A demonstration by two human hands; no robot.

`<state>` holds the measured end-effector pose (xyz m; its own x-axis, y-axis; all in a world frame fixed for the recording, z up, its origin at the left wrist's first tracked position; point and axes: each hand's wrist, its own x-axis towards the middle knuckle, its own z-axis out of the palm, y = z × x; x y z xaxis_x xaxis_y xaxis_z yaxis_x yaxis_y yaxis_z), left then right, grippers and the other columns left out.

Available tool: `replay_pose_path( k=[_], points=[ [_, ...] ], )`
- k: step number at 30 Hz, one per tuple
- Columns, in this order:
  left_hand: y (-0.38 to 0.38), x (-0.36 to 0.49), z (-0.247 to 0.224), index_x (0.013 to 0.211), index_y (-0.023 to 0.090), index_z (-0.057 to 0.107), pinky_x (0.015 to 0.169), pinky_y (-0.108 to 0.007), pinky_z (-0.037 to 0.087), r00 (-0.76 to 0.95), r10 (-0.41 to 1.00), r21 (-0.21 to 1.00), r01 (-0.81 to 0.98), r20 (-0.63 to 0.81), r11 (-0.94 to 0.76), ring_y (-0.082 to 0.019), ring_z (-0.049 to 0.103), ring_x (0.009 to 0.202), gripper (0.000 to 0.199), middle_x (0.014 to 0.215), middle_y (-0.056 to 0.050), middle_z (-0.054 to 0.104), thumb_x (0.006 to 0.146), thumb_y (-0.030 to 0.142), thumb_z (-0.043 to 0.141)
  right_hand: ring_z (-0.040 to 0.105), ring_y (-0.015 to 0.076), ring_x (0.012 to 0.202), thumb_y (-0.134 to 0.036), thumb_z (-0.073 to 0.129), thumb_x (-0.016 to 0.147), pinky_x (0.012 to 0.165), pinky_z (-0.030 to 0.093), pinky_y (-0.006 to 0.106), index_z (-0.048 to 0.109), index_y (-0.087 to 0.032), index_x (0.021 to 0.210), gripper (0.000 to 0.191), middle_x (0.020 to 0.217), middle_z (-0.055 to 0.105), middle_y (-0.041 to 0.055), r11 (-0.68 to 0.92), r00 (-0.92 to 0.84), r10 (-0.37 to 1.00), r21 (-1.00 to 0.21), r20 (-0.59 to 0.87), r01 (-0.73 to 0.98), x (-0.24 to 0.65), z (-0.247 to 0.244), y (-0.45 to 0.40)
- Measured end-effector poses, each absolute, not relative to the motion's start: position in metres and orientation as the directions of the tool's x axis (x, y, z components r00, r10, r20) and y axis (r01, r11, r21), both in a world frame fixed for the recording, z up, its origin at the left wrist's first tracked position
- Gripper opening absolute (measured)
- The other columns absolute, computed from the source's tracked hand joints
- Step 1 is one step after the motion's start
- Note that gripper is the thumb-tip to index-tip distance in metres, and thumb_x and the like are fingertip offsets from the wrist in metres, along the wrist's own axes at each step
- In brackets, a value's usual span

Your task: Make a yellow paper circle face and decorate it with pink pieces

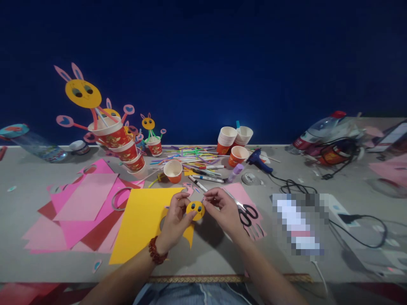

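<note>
A small round yellow paper face [192,206] with two dark eyes is pinched at its lower edge by my left hand [177,217], which wears a red bead bracelet. My right hand [222,207] has its fingers pressed together at the upper right edge of the face. Whatever those fingertips hold is too small to make out; a pale pinkish bit shows there. Behind the hands lie pink paper ear cut-outs [188,187]. Yellow card [136,224] sits left of my left hand, and black-handled scissors [246,214] rest on pink paper beside my right wrist.
Finished cup figures [112,137] stand stacked at the back left, above sheets of pink paper [85,203]. Paper cups [227,137], markers [208,179], coloured sticks [190,154] and a blue glue gun [260,161] line the back. Bottles flank both sides; cables run at right.
</note>
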<state>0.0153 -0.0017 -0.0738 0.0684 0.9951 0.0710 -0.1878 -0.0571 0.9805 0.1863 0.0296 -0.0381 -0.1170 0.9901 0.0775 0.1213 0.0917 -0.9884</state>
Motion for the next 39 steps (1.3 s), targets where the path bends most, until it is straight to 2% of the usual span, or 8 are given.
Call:
replay_pose_path(
  k=[8, 15, 27, 33, 39],
  points=[
    [0.0, 0.016, -0.074, 0.122, 0.024, 0.045, 0.077, -0.027, 0.048, 0.054, 0.996, 0.982, -0.175, 0.077, -0.067, -0.015, 0.056, 0.081, 0.043, 0.087, 0.001, 0.055, 0.087, 0.035, 0.069, 0.065, 0.0182, 0.076, -0.032, 0.066, 0.083, 0.065, 0.05, 0.027, 0.062, -0.021, 0.096, 0.018, 0.082, 0.068, 0.0027, 0.04, -0.158, 0.987, -0.999, 0.037, 0.014, 0.188, -0.039, 0.029],
    [-0.001, 0.015, -0.076, 0.123, 0.025, 0.043, 0.078, -0.027, 0.048, 0.063, 0.995, 0.98, -0.185, 0.083, -0.07, -0.015, 0.056, 0.084, 0.044, 0.09, 0.0, 0.055, 0.088, 0.033, 0.068, 0.063, 0.0176, 0.081, -0.028, 0.069, 0.081, 0.07, 0.049, 0.028, 0.06, -0.022, 0.102, 0.024, 0.087, 0.066, 0.0025, 0.016, -0.207, 0.978, -0.999, 0.023, -0.034, 0.188, -0.044, 0.03],
    [-0.002, 0.014, -0.075, 0.124, 0.023, 0.044, 0.077, -0.027, 0.048, 0.061, 0.994, 0.985, -0.15, 0.091, -0.081, -0.015, 0.055, 0.084, 0.043, 0.09, -0.001, 0.054, 0.089, 0.035, 0.067, 0.06, 0.0154, 0.073, -0.032, 0.079, 0.073, 0.068, 0.048, 0.027, 0.06, -0.022, 0.099, 0.033, 0.08, 0.064, -0.0002, -0.106, -0.22, 0.974, -0.975, -0.062, -0.194, 0.184, -0.052, 0.034],
    [-0.001, 0.015, -0.078, 0.123, 0.024, 0.044, 0.075, -0.026, 0.048, 0.061, 0.992, 0.985, -0.143, 0.11, -0.1, -0.014, 0.054, 0.081, 0.041, 0.089, 0.0, 0.053, 0.09, 0.033, 0.066, 0.059, 0.0143, 0.072, -0.031, 0.08, 0.073, 0.067, 0.047, 0.027, 0.059, -0.022, 0.097, 0.034, 0.079, 0.064, -0.0009, -0.129, -0.23, 0.97, -0.964, -0.074, -0.231, 0.185, -0.054, 0.035],
    [-0.001, 0.016, -0.079, 0.122, 0.023, 0.044, 0.076, -0.028, 0.048, 0.05, 0.991, 0.982, -0.146, 0.126, -0.118, -0.015, 0.055, 0.082, 0.04, 0.089, -0.001, 0.053, 0.09, 0.034, 0.065, 0.061, 0.0157, 0.075, -0.034, 0.079, 0.075, 0.067, 0.049, 0.027, 0.06, -0.022, 0.1, 0.034, 0.081, 0.064, 0.0005, -0.076, -0.237, 0.971, -0.977, -0.028, -0.197, 0.184, -0.053, 0.036]
  ],
)
